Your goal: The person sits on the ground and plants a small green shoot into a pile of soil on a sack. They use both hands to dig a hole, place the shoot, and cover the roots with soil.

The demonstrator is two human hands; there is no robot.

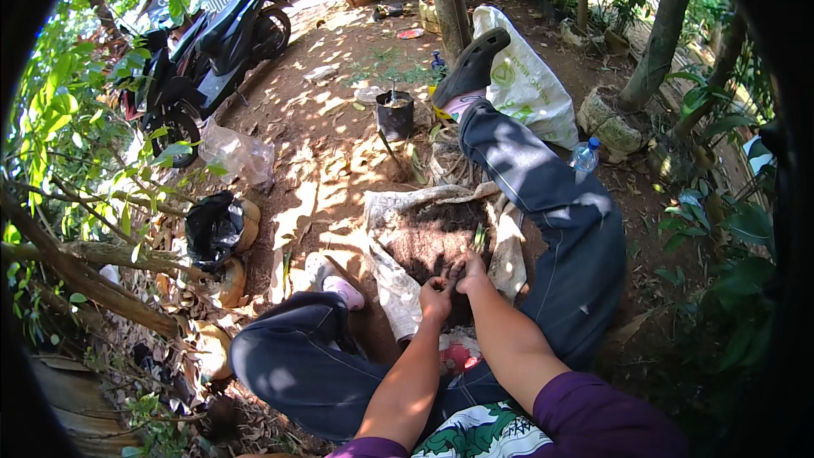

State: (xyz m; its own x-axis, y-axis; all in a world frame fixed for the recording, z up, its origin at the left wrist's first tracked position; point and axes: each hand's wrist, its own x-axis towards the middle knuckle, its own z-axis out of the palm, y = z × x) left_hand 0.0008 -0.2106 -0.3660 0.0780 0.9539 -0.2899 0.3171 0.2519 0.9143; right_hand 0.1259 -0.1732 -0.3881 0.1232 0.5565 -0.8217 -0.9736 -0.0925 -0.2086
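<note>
Between my legs lies a white woven sack [389, 203] with its mouth rolled open, holding dark soil [420, 238]. My left hand [437, 296] and my right hand [472, 270] meet over the near part of the soil, their fingers close together. A small green plant [479, 238] stands up just beyond my right hand; whether its base is between my fingers cannot be told. What my left fingers pinch, if anything, is too small to tell. Below my hands, a red and white item [459, 355] lies near my lap.
Beyond the sack stands a black pot [395, 116] with a seedling. A white sack [531, 83] and a plastic bottle [584, 156] are at the right. To the left are a clear plastic bag [238, 152], a black bag [213, 229] and a motorbike [216, 51]; trees and branches flank me.
</note>
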